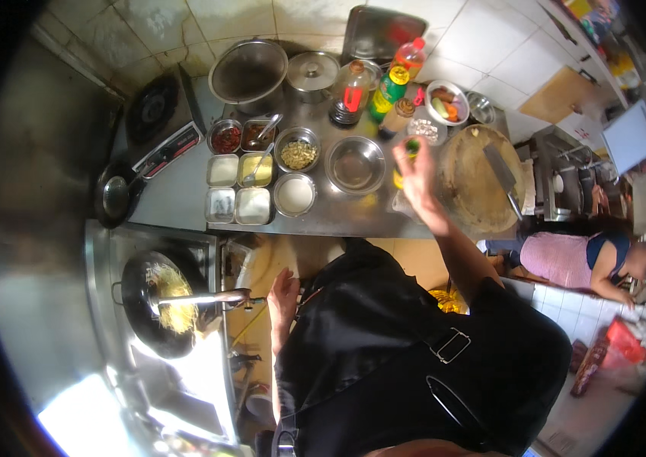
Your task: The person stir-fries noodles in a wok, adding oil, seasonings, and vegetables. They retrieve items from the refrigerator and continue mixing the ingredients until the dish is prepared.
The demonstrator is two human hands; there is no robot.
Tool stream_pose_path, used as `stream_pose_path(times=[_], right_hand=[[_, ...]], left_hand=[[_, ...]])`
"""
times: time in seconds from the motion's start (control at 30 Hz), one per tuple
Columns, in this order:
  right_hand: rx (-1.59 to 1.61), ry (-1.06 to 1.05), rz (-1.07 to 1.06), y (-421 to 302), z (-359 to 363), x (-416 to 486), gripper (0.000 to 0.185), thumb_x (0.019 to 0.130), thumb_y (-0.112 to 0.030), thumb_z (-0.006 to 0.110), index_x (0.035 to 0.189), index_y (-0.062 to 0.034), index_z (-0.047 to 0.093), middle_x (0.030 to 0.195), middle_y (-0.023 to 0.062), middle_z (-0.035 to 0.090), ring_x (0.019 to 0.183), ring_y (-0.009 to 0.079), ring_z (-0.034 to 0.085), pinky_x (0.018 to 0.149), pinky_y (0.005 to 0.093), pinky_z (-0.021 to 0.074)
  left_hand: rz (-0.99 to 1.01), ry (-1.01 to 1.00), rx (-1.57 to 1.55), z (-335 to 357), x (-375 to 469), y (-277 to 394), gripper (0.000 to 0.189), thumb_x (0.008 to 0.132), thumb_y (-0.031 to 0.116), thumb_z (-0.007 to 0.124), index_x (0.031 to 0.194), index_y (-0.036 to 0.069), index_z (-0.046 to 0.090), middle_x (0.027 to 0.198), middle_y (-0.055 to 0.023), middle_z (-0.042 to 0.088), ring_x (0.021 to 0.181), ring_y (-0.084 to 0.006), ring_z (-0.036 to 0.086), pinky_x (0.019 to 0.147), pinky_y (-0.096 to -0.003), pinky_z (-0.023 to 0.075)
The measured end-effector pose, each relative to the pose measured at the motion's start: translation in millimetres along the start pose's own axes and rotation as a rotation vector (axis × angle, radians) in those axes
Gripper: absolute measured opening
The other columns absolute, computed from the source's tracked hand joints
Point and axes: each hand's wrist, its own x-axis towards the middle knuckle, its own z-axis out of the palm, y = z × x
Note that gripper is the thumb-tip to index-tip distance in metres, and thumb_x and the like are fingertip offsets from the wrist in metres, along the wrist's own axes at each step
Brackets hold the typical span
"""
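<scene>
My right hand (419, 174) is closed around a small bottle (412, 146) with a green top and some yellow, held over the steel table right of an empty-looking steel bowl (355, 164). My fingers hide most of the bottle. Away from the table edge, my left hand (283, 291) hangs beside my black apron with its fingers loosely bent and nothing seen in them. Left of it, a ladle or spatula (203, 298) with a wooden handle end rests in a black wok (140, 320) on the stove. Pale shredded food (177, 314) lies in the wok.
Seasoning tins (222, 171), a bowl of chopped garlic (298, 155), and sauce bottles (350, 94) stand on the table. A cleaver (499, 167) lies on a round chopping board (460, 183). A portable cooker (163, 120) is at the left; another person (563, 259) leans over a tiled counter at right.
</scene>
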Motion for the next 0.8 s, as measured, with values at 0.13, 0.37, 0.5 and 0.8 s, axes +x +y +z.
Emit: stream_pose_path(times=[0.13, 0.37, 0.5, 0.8], right_hand=[[0.140, 0.167, -0.029, 96.3, -10.7, 77.9, 0.037, 0.105, -0.037, 0.065, 0.123, -0.0066, 0.055, 0.108, 0.0125, 0.065, 0.087, 0.0260, 0.063, 0.083, 0.0424, 0.0517], [-0.428, 0.279, -0.184, 77.3, -26.1, 96.7, 0.044, 0.104, -0.030, 0.067, 0.133, 0.0010, 0.055, 0.128, 0.0185, 0.059, 0.120, 0.0341, 0.057, 0.108, 0.0463, 0.0428], [0.044, 0.244, -0.536, 2.5, 16.6, 57.2, 0.033, 0.102, -0.007, 0.064, 0.133, 0.0020, 0.055, 0.127, 0.0173, 0.062, 0.116, 0.0272, 0.061, 0.103, 0.0395, 0.0483], [-0.040, -1.423, -0.895, -110.8, 233.8, -190.4, 0.066, 0.092, -0.023, 0.074, 0.148, -0.0018, 0.046, 0.139, 0.0243, 0.052, 0.126, 0.0421, 0.057, 0.103, 0.0509, 0.0520]], left_hand=[[-0.257, 0.011, 0.382, 28.2, -13.7, -128.0, 0.034, 0.096, 0.019, 0.071, 0.127, 0.004, 0.069, 0.110, -0.0170, 0.078, 0.098, -0.0267, 0.076, 0.082, -0.0388, 0.0589], [-0.808, -0.032, 0.313, 34.5, -216.0, -238.1, 0.012, 0.093, 0.013, 0.067, 0.101, 0.005, 0.066, 0.090, -0.0108, 0.070, 0.078, -0.0211, 0.068, 0.066, -0.0353, 0.0534], [-0.863, 0.212, 0.041, 40.6, -246.2, -242.9, 0.007, 0.092, 0.010, 0.065, 0.087, 0.005, 0.064, 0.078, -0.0072, 0.065, 0.067, -0.0180, 0.064, 0.058, -0.0333, 0.0503], [-0.386, 0.683, -0.711, -43.6, -94.1, -171.6, 0.047, 0.099, 0.025, 0.071, 0.134, -0.004, 0.062, 0.113, -0.0120, 0.072, 0.093, -0.0198, 0.072, 0.081, -0.0330, 0.0582]])
